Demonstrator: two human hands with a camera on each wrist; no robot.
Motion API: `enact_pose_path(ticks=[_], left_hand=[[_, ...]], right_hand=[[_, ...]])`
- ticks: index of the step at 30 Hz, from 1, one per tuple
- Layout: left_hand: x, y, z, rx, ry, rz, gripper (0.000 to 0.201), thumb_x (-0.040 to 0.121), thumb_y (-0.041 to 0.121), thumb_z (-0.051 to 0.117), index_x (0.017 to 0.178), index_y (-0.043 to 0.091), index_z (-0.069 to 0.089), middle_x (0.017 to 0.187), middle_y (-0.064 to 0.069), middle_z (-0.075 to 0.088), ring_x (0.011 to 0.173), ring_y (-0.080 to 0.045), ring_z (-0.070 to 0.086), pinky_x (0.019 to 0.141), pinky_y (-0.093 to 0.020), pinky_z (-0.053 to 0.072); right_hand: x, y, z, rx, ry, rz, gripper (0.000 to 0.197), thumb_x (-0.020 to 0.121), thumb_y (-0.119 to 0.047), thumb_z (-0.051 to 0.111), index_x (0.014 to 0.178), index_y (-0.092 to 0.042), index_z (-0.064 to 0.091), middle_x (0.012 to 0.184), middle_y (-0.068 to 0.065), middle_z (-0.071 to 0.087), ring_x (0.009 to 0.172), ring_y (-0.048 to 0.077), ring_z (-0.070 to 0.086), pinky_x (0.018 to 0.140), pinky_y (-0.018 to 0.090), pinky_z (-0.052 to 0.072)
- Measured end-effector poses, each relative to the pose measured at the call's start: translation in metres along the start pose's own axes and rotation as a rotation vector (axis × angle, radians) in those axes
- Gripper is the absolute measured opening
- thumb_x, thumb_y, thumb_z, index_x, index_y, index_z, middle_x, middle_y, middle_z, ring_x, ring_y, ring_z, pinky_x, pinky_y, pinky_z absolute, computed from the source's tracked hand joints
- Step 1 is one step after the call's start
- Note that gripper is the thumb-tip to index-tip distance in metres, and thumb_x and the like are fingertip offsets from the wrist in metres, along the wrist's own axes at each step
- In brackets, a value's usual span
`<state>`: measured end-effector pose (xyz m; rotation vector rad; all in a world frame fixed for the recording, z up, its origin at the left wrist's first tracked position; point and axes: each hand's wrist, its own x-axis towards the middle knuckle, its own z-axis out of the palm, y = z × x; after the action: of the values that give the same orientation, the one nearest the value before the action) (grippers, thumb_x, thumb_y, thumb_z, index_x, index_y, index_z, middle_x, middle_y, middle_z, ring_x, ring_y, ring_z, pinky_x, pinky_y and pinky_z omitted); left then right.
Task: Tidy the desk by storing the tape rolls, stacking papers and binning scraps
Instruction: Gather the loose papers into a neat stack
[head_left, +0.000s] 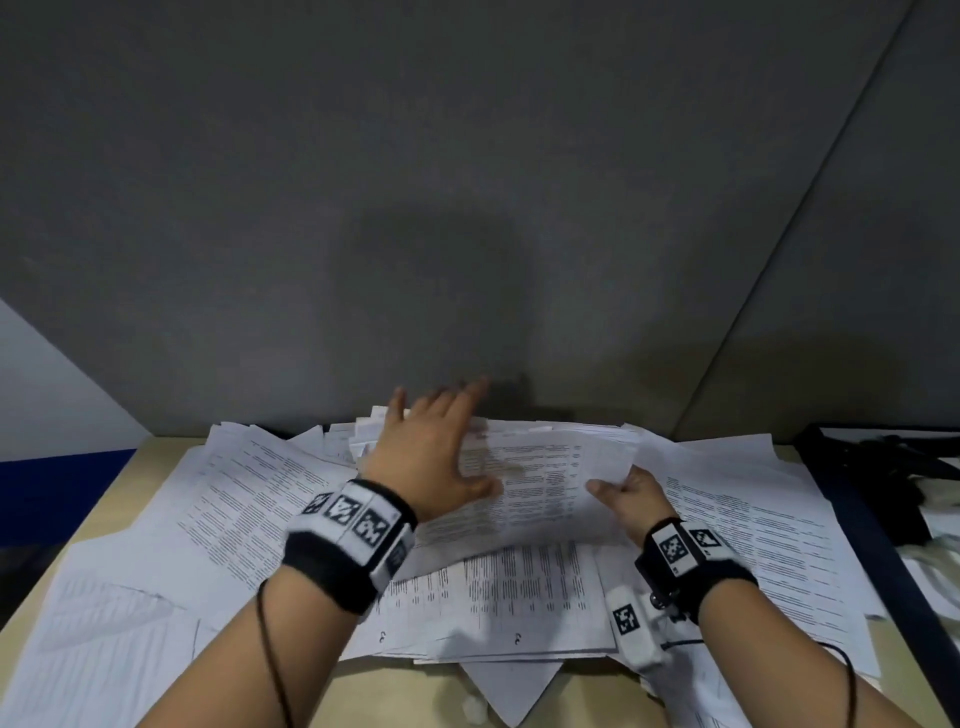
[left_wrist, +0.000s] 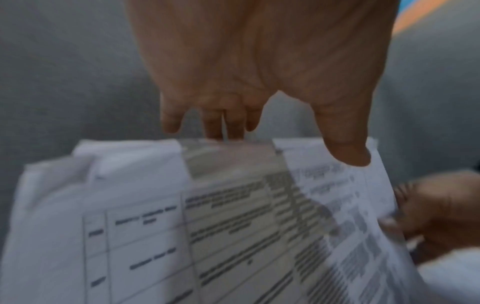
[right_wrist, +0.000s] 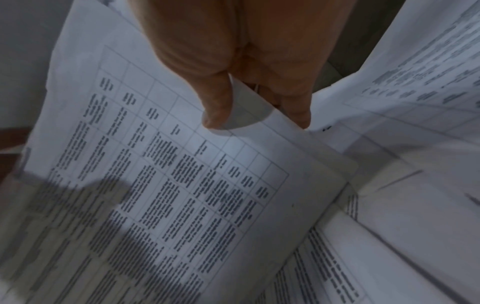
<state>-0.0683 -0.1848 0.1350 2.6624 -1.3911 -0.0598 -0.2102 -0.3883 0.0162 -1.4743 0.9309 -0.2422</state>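
Printed sheets (head_left: 249, 499) lie loose and overlapping all over the desk. My left hand (head_left: 457, 436) lies flat on the far middle of the pile with its fingers spread and straight. In the left wrist view the left hand (left_wrist: 283, 139) has its thumb tip on a tabled sheet (left_wrist: 233, 226). My right hand (head_left: 618, 488) pinches the right edge of that tabled sheet (head_left: 545, 483) and holds it a little off the pile. In the right wrist view the right hand (right_wrist: 257, 119) has its thumb on top of the sheet (right_wrist: 182, 185) and its fingers underneath. A small white scrap (head_left: 472, 709) lies by the front edge.
A grey partition wall (head_left: 467, 208) stands right behind the pile. A dark-rimmed tray (head_left: 857, 509) with black items borders the papers on the right. Bare wooden desk (head_left: 395, 691) shows at the front. A blue panel (head_left: 52, 493) lies to the left.
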Motion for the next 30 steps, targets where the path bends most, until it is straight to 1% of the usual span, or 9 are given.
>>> enact_pose_path(ticks=[3, 9, 14, 16, 18, 22, 25, 28, 30], left_hand=[[0.008, 0.001, 0.012, 0.132, -0.11, -0.005, 0.088, 0.076, 0.055, 0.063, 0.146, 0.028, 0.016, 0.14, 0.004, 0.045, 0.131, -0.019, 0.039, 0.116, -0.048, 0.013], [-0.005, 0.0, 0.017, 0.161, 0.019, 0.019, 0.054, 0.086, 0.044, 0.056, 0.132, 0.025, 0.036, 0.128, 0.004, 0.051, 0.115, -0.021, 0.049, 0.092, -0.036, 0.034], [-0.013, 0.002, 0.029, 0.227, -0.054, 0.019, 0.035, 0.092, 0.016, 0.045, 0.125, 0.023, 0.04, 0.125, 0.002, 0.053, 0.11, -0.022, 0.05, 0.087, -0.034, 0.037], [-0.013, -0.003, 0.03, 0.235, -0.068, 0.007, 0.037, 0.091, 0.009, 0.042, 0.126, 0.023, 0.041, 0.123, 0.003, 0.055, 0.11, -0.021, 0.051, 0.088, -0.032, 0.037], [-0.012, -0.003, 0.024, 0.227, -0.041, -0.011, 0.038, 0.091, 0.008, 0.041, 0.127, 0.023, 0.043, 0.122, 0.001, 0.057, 0.109, -0.022, 0.053, 0.085, -0.032, 0.04], [-0.007, -0.008, -0.011, -0.009, 0.083, -0.192, 0.025, 0.093, 0.013, 0.043, 0.116, 0.019, 0.05, 0.107, -0.007, 0.063, 0.098, -0.031, 0.061, 0.075, -0.035, 0.045], [-0.006, -0.027, -0.021, -0.324, 0.128, -0.339, 0.011, 0.092, 0.013, 0.046, 0.099, 0.011, 0.054, 0.094, -0.011, 0.065, 0.093, -0.033, 0.06, 0.075, -0.034, 0.044], [-0.013, -0.018, -0.02, -0.707, 0.204, -0.462, 0.011, 0.092, 0.01, 0.049, 0.084, 0.01, 0.057, 0.074, -0.002, 0.066, 0.084, -0.026, 0.065, 0.063, -0.025, 0.044], [-0.021, -0.001, -0.013, -0.965, 0.188, -0.513, 0.02, 0.093, 0.002, 0.045, 0.079, 0.009, 0.055, 0.057, 0.006, 0.064, 0.06, -0.008, 0.066, 0.048, -0.017, 0.044]], right_hand=[[-0.001, 0.0, -0.002, 0.015, -0.004, 0.009, 0.026, 0.091, -0.002, 0.058, 0.115, -0.007, 0.063, 0.108, 0.008, 0.067, 0.107, 0.027, 0.061, 0.099, 0.041, 0.045], [-0.004, 0.004, -0.01, 0.041, -0.049, -0.059, 0.037, 0.082, 0.003, 0.066, 0.111, -0.02, 0.064, 0.107, 0.001, 0.069, 0.102, 0.02, 0.063, 0.092, 0.039, 0.049], [0.001, 0.006, -0.012, -0.021, -0.047, -0.125, 0.02, 0.081, 0.007, 0.066, 0.077, -0.012, 0.061, 0.069, -0.013, 0.065, 0.075, 0.015, 0.058, 0.073, 0.027, 0.045], [0.004, 0.008, -0.009, -0.05, -0.05, -0.179, 0.017, 0.086, 0.005, 0.061, 0.092, -0.01, 0.067, 0.085, -0.006, 0.067, 0.084, 0.014, 0.059, 0.082, 0.026, 0.045], [0.002, 0.001, -0.005, 0.03, -0.022, -0.159, 0.023, 0.089, 0.004, 0.057, 0.095, -0.016, 0.067, 0.086, -0.004, 0.069, 0.078, 0.011, 0.062, 0.073, 0.018, 0.049], [0.001, -0.037, -0.01, 0.141, 0.095, -0.259, 0.008, 0.085, -0.006, 0.066, 0.087, -0.01, 0.06, 0.081, 0.006, 0.062, 0.074, 0.019, 0.056, 0.066, 0.024, 0.045], [0.002, -0.055, -0.028, 0.226, 0.172, -0.181, 0.035, 0.081, -0.022, 0.073, 0.11, -0.012, 0.055, 0.093, 0.002, 0.061, 0.085, 0.019, 0.059, 0.07, 0.022, 0.044], [-0.016, -0.056, -0.026, 0.242, -0.141, 0.013, 0.058, 0.072, -0.047, 0.076, 0.117, -0.016, 0.057, 0.105, 0.004, 0.065, 0.091, 0.023, 0.063, 0.089, 0.04, 0.048], [-0.028, -0.054, -0.014, 0.342, -0.33, 0.045, 0.07, 0.058, -0.045, 0.084, 0.115, -0.009, 0.061, 0.109, 0.007, 0.069, 0.097, 0.028, 0.066, 0.094, 0.045, 0.05]])
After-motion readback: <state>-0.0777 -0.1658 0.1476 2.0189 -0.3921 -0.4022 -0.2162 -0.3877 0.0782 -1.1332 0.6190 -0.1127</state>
